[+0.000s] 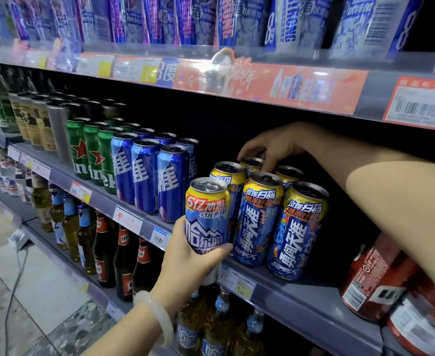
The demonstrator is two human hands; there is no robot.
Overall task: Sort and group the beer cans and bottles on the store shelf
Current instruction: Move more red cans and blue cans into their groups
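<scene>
My left hand [185,258] grips a blue Harbin beer can with a yellow and red top band [206,217], held in front of the middle shelf edge. My right hand [270,147] reaches over a cluster of blue and yellow Superx cans [260,219] and pinches the top of a rear can [251,163] in that group. Left of the cluster stand plain blue cans [147,176] and green Heineken cans [93,152] in rows.
The grey middle shelf [301,294] carries price tags along its edge. Red cans [380,278] stand at the right. Brown and green bottles [103,250] fill the shelf below. Tall blue and purple cans [198,19] line the top shelf. Tiled floor lies at lower left.
</scene>
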